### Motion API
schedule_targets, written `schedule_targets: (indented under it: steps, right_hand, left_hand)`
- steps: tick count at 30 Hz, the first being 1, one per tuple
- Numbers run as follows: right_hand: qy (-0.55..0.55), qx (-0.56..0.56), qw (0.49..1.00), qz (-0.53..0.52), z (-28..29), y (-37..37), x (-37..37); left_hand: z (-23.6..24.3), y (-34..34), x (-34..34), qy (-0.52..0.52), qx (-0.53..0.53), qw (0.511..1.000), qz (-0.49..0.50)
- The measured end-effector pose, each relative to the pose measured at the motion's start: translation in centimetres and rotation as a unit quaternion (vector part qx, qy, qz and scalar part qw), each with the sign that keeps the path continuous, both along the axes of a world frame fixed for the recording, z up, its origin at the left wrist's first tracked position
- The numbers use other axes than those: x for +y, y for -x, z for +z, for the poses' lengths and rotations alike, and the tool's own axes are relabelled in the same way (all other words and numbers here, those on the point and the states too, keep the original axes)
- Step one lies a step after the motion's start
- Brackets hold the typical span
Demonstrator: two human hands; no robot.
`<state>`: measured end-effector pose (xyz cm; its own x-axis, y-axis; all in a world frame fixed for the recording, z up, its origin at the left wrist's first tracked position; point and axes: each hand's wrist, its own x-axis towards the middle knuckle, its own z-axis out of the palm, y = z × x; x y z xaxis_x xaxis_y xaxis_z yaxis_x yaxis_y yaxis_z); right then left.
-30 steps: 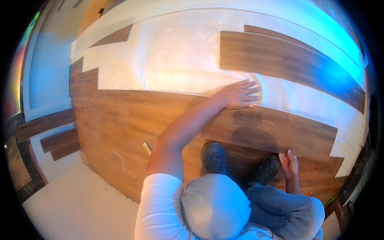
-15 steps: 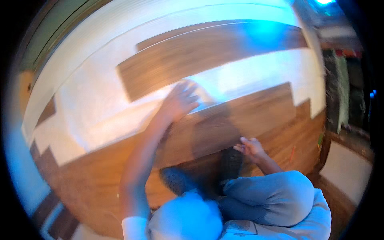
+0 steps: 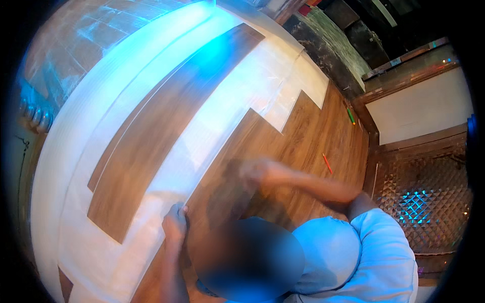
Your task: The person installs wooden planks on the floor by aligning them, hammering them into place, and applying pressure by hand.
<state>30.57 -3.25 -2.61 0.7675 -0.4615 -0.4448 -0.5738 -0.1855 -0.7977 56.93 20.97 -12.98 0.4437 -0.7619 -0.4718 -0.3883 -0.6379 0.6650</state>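
A brown wood-look floor plank (image 3: 230,164) lies at the edge of the laid boards, along the white underlay. My left hand (image 3: 175,222) is at the plank's underlay-side edge, fingers close together along it and thumb at the rim. Above the plank, my right hand (image 3: 255,171) is smeared by motion, so its fingers do not show clearly; its forearm reaches in from the right. A blurred dark round shape hides part of the near boards.
Further loose planks (image 3: 151,141) lie on the white underlay (image 3: 202,131). On the laid boards (image 3: 308,146) are a red pencil-like stick (image 3: 327,163) and a green-handled tool (image 3: 351,116). A dark lattice panel (image 3: 424,202) and a wooden frame border the right side.
The view has turned, so the boards now run steeply upward. My left hand sits lower at the plank's edge. My right hand has swung from the plank's near edge to above it.
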Motion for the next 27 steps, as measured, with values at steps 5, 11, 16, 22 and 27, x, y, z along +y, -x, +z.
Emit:
schedule_targets:
  steps: [5, 11, 16, 22, 27]
  right_hand:
    - [0.410, 0.068, 0.906, -0.078, -7.9, -4.8, -19.9]
    - [0.363, 0.294, 0.871, -0.149, -14.6, -6.2, -27.4]
    - [0.396, 0.285, 0.864, -0.123, -14.5, -6.3, -32.7]
    - [0.469, 0.351, 0.809, 0.054, -22.0, 5.8, -42.0]
    - [0.574, 0.404, 0.680, 0.213, -28.6, 1.5, -51.1]
  left_hand:
    - [0.2, -0.1, -0.2, -0.039, 0.006, 0.999, -0.028]
    - [0.0, 1.7, -1.4, 0.005, 0.010, 1.000, -0.002]
    - [0.1, 0.8, -1.2, -0.021, 0.047, 0.999, -0.015]
    - [-0.4, 0.3, -2.1, -0.091, 0.070, 0.991, -0.072]
    - [0.9, -0.7, -1.4, 0.008, 0.000, 1.000, -0.025]
